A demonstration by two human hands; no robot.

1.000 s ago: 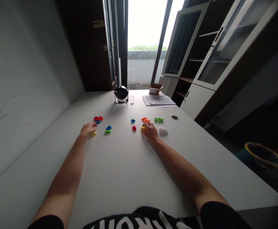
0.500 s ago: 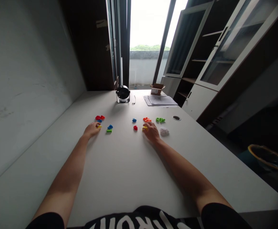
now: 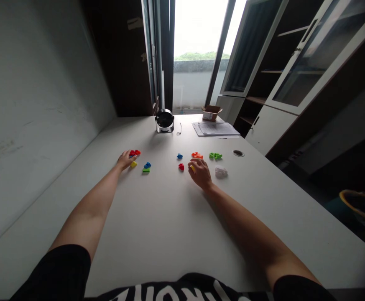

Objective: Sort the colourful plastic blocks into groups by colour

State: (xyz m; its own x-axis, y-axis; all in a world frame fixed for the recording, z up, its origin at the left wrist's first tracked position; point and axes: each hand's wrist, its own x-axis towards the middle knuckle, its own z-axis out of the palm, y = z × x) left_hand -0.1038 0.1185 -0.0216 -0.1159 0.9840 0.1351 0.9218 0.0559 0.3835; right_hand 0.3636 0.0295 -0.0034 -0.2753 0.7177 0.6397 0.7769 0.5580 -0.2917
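On the white table, my left hand (image 3: 125, 160) has its fingers closed around a small blue piece (image 3: 132, 156), partly covered by them. Red plastic pieces (image 3: 136, 152) lie just beyond those fingertips. A yellow piece (image 3: 134, 164) rests close to the left hand's near side. Further right sit a blue piece and a green piece (image 3: 146, 170), touching or nearly so. My right hand (image 3: 201, 173) is curled, its thumb and fingers around another yellow piece (image 3: 192, 169) that is mostly hidden. Beside its thumb is a red piece (image 3: 181, 167); orange pieces (image 3: 197, 155) lie beyond its knuckles.
A small blue piece (image 3: 179, 156), green pieces (image 3: 216, 156) and a whitish clump (image 3: 221, 172) lie nearby. Behind them are a round black device (image 3: 164, 120), papers (image 3: 218, 129) and an open cardboard box (image 3: 211, 113). A cable hole (image 3: 238, 153) is at right; a wall borders the left.
My left hand has let go of the yellow piece and shifted forward to the blue piece by the red ones. The right hand stays at its yellow piece. The view has moved slightly.
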